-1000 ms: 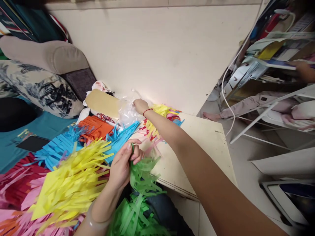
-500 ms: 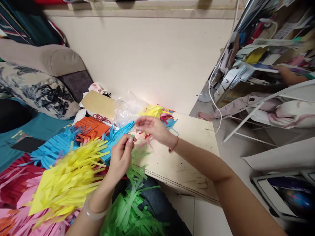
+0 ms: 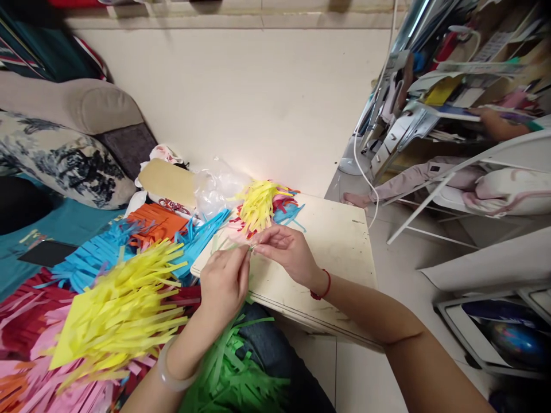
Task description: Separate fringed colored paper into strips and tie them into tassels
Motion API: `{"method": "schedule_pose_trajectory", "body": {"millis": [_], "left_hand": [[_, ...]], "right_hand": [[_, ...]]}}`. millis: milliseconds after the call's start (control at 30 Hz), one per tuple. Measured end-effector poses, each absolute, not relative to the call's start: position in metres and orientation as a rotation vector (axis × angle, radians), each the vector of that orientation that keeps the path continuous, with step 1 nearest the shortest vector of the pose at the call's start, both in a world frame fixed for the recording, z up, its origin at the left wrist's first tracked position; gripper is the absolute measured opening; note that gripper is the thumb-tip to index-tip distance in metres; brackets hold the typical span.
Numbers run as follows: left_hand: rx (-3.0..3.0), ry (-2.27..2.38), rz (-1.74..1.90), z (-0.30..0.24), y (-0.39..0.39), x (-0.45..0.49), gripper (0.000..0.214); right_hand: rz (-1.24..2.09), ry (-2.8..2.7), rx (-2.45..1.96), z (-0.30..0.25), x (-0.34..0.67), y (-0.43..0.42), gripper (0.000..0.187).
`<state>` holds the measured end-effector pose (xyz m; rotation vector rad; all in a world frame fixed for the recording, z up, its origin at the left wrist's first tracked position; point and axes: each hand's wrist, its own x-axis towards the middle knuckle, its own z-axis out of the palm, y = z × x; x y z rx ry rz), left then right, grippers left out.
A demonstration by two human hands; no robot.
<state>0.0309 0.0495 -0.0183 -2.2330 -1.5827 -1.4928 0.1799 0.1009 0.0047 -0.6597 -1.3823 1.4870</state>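
Observation:
My left hand (image 3: 224, 281) and my right hand (image 3: 287, 249) meet over the near edge of a cream board (image 3: 336, 252). Both pinch the top of a bunch of green fringed paper (image 3: 232, 367) that hangs down into my lap. The pinched end itself is small and partly hidden between the fingertips. A jade bangle sits on my left wrist and a red string on my right. A yellow fringed sheet (image 3: 116, 310) lies just left of my left hand.
Blue (image 3: 99, 252), orange (image 3: 157, 221), pink and red fringed sheets pile at the left on a teal cloth. A small yellow fringed tuft (image 3: 258, 206) and clear plastic bag (image 3: 219, 186) lie at the board's far edge. Cushions sit far left; another person's legs and cluttered shelves at right.
My right hand drew back from the plastic bag at the far edge and came to my left hand, now pinching the green strips with it. The view shifted slightly.

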Motion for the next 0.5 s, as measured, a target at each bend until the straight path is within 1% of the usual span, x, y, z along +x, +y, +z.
{"method": "schedule_pose_trajectory", "body": {"millis": [200,367,500], "left_hand": [[-2.225,-1.462,-1.209,-0.018,0.052,0.031,0.017],[-2.200,-1.541,-1.292,-0.022,0.051,0.033,0.013],[-2.372,-1.511,-1.343,-0.027,0.052,0.033,0.030]], "right_hand": [[1.468,-1.405,-0.658,0.005,0.184,0.102,0.025],[1.462,-1.449,-0.691,-0.002,0.185,0.103,0.029],[1.570,-1.518,-0.652,-0.009,0.183,0.108,0.029]]}}
